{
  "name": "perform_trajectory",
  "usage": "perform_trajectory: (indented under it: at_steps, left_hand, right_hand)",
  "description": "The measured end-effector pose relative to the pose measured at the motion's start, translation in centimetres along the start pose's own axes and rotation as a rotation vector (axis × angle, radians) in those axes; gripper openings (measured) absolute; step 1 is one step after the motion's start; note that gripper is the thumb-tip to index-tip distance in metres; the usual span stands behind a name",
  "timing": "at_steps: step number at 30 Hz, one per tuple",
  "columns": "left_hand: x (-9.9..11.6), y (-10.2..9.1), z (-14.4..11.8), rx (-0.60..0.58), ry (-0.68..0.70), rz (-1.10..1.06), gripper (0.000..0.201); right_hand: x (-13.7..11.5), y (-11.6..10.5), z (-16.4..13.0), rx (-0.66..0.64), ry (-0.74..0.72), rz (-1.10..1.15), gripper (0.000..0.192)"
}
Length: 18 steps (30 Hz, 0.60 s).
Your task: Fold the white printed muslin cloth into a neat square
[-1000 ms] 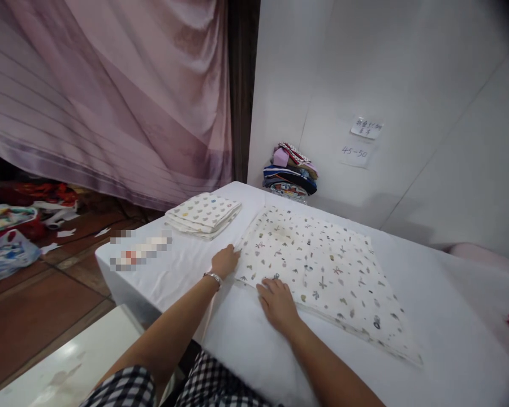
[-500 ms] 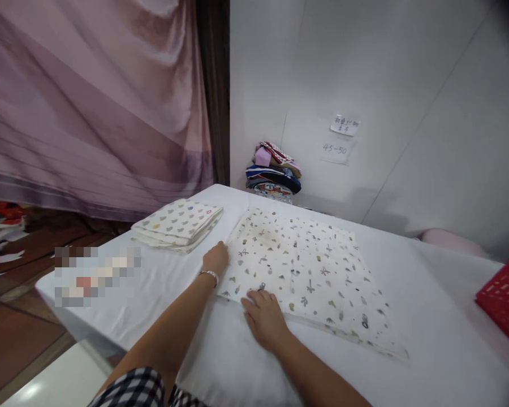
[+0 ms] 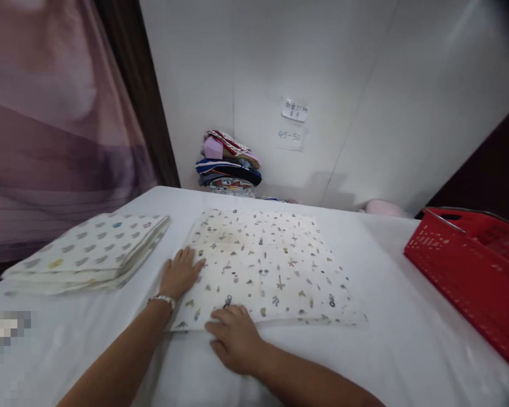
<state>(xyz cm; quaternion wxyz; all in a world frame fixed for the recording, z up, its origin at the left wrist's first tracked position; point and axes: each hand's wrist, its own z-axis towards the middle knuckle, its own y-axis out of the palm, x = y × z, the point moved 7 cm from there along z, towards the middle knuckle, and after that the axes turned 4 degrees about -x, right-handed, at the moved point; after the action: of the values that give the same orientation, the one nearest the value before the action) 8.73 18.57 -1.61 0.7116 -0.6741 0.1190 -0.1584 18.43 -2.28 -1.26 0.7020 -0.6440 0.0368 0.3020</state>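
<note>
A white cloth with small printed figures [image 3: 271,265] lies folded flat on the white-covered table [image 3: 407,339]. My left hand [image 3: 178,272], a bracelet on its wrist, rests flat with fingers spread on the cloth's left edge. My right hand [image 3: 233,338] lies palm down at the cloth's near edge, fingertips on the fabric. Neither hand grips anything. To the left a stack of folded white cloths with heart prints [image 3: 89,251] sits a short way from my left hand.
A red plastic basket [image 3: 470,271] stands at the table's right side. A pile of folded colourful fabrics [image 3: 227,167] sits against the white wall at the back, under two paper notes [image 3: 292,121]. A pink curtain [image 3: 46,141] hangs at the left.
The view has swung to the right, bringing the red basket into sight and the floor out of it. Both hands stay on the printed cloth's left and near edges.
</note>
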Motion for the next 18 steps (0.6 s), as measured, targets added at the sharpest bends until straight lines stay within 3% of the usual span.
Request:
perform_trajectory:
  at_steps: [4,7,9,12,15,18]
  left_hand:
    - [0.3,0.0,-0.1,-0.009,0.074,0.059,0.051]
    - [0.2,0.0,0.1,-0.021,0.066,0.051,0.053]
    - [-0.1,0.0,0.2,-0.023,0.032,0.027,0.056]
    - [-0.1,0.3,0.3,-0.033,0.057,0.059,0.054]
    - [0.0,0.4,0.2,-0.036,0.102,0.148,0.051]
    - [0.2,0.3,0.0,-0.046,0.118,0.230,0.049]
  right_hand:
    - [1.7,-2.1,-0.5,-0.015,0.016,0.250,0.034]
    - [5.4,-6.8,-1.0,0.039,0.124,0.260,0.038]
    - [9.3,-10.4,-1.0,0.061,0.232,0.163,0.042]
    - [17.0,-14.9,-0.8,0.066,0.471,-0.011,0.049]
    - [25.0,-17.4,-0.7,0.025,0.716,-0.164,0.057]
    - [31.1,-18.6,-0.6,0.022,0.834,-0.300,0.059]
